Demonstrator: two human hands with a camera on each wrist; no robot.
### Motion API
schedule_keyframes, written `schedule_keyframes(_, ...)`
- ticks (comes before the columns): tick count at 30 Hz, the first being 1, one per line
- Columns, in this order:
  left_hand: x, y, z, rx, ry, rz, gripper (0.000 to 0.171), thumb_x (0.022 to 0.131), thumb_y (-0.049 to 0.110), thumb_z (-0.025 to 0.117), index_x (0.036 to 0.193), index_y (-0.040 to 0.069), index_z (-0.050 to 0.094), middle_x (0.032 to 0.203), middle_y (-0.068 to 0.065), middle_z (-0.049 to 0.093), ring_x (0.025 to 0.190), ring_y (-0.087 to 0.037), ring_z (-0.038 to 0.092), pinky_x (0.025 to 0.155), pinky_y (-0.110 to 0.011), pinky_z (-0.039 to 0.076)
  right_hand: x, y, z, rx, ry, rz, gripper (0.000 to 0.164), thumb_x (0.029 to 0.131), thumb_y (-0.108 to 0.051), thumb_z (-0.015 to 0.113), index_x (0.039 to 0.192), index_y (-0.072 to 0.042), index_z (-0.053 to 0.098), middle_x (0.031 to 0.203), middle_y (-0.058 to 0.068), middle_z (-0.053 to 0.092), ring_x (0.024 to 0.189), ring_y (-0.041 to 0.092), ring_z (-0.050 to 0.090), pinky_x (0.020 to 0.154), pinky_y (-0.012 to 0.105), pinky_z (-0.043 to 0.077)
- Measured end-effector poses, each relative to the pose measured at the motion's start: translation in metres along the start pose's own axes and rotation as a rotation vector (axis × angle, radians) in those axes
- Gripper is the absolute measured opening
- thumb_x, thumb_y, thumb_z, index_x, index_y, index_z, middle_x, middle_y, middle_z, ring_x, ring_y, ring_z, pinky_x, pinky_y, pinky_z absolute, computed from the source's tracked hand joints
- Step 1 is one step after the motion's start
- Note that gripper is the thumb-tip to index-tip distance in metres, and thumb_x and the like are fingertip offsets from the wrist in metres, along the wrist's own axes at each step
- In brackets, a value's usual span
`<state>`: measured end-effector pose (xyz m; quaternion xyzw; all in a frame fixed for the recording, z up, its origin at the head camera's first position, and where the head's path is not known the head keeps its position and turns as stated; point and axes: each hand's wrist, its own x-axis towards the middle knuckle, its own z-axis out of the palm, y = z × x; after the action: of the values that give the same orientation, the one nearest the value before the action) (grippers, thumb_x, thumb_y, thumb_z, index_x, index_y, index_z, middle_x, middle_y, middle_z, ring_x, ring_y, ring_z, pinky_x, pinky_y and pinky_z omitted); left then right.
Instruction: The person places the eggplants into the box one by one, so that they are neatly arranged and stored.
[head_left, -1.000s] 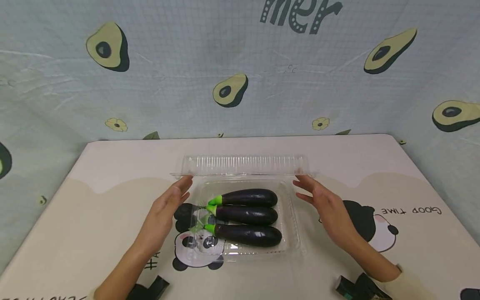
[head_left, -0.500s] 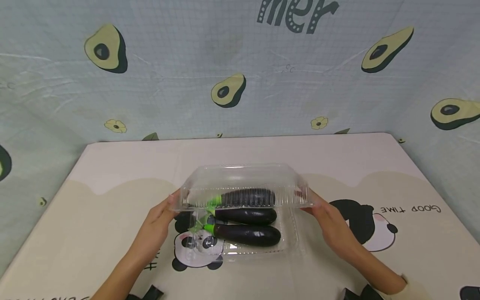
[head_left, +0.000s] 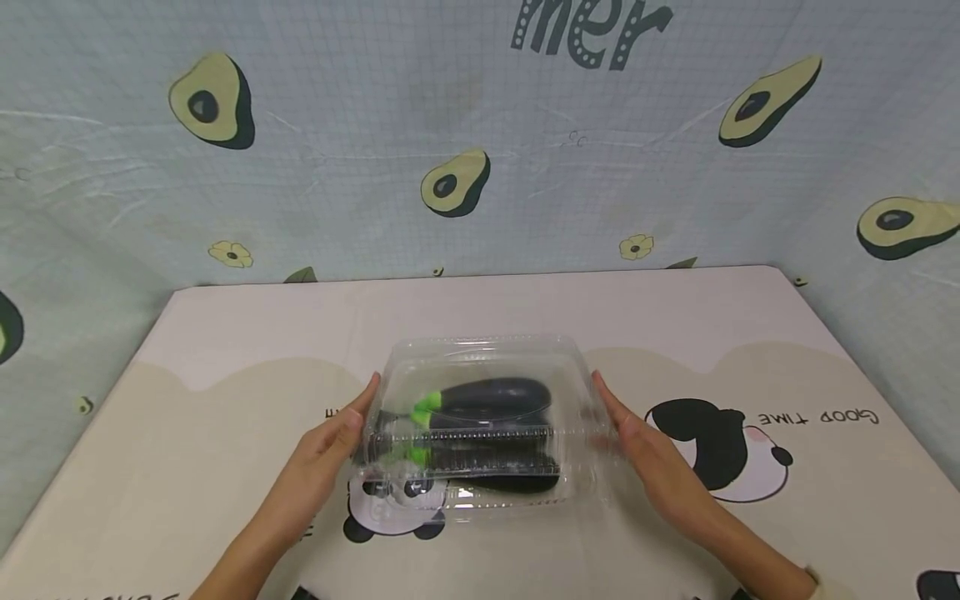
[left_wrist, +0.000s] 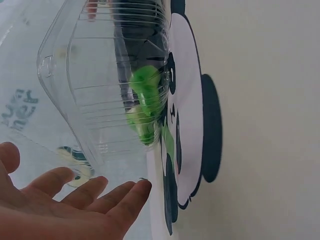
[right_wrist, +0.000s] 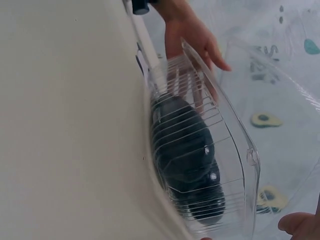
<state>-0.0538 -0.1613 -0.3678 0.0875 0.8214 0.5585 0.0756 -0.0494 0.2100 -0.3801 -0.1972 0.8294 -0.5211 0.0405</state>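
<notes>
A clear plastic clamshell box (head_left: 581,492) lies on the table with three dark purple eggplants (head_left: 491,398) side by side in it, green stems to the left. Its hinged lid (head_left: 480,350) is tilted forward over them, the front edge still above the base. My left hand (head_left: 326,446) is at the lid's left side; the left wrist view shows its fingers (left_wrist: 90,192) extended and apart from the plastic. My right hand (head_left: 656,458) lies along the right side with straight fingers. In the right wrist view only a bit of that hand (right_wrist: 302,225) shows, beside the eggplants' rounded ends (right_wrist: 182,142).
A pale tablecloth (head_left: 225,458) printed with pandas covers the table. Behind it hangs a grey-blue curtain (head_left: 337,183) with avocado prints. Dark objects (head_left: 303,593) peek in at the bottom edge, and another black one (head_left: 937,585) at the lower right.
The lid has swung from standing up at the back to leaning forward over the eggplants. Both hands were near its upright edge, then held its sides, and now flank it with fingers straight.
</notes>
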Motion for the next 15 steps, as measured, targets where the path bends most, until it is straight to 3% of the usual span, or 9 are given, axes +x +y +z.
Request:
schedule_keyframes(2,0.000,-0.002,0.000,-0.009,-0.010,0.000,0.047,0.106,0.030,0.030,0.151,0.019,0.029,0.154,-0.002,0.026,0.141,-0.034,0.019,0.107,-0.060,0.020,-0.001,0.001,0.000,0.032,-0.013,-0.005,0.047,0.107,-0.022,0.022,0.154,-0.024,0.018,0.158,-0.003,0.016,0.130,0.024,0.042,0.101,0.011,0.026)
schedule_keyframes(7,-0.001,-0.008,0.000,-0.034,-0.030,-0.004,0.047,0.106,0.030,0.030,0.152,0.020,0.028,0.155,0.000,0.024,0.142,-0.031,0.017,0.107,-0.055,0.024,-0.003,0.004,0.000,0.099,-0.058,-0.009,0.049,0.106,-0.015,0.023,0.154,-0.021,0.016,0.159,0.002,0.012,0.137,0.006,0.028,0.102,0.012,0.027)
schedule_keyframes(10,-0.002,-0.011,0.000,-0.040,-0.040,-0.003,0.046,0.106,0.029,0.029,0.152,0.022,0.028,0.155,0.000,0.023,0.142,-0.031,0.018,0.106,-0.047,0.029,-0.004,0.005,0.000,0.113,-0.086,0.001,0.050,0.106,-0.014,0.023,0.154,-0.021,0.014,0.159,0.004,0.009,0.141,0.010,0.018,0.102,0.012,0.025)
schedule_keyframes(15,-0.003,-0.014,0.001,-0.077,-0.063,0.001,0.046,0.106,0.027,0.030,0.151,0.024,0.027,0.155,0.000,0.023,0.140,-0.032,0.023,0.100,-0.021,0.037,-0.006,0.007,0.000,0.113,-0.099,0.023,0.051,0.106,-0.012,0.026,0.154,-0.023,0.015,0.159,0.005,0.010,0.140,0.025,0.021,0.101,0.017,0.033)
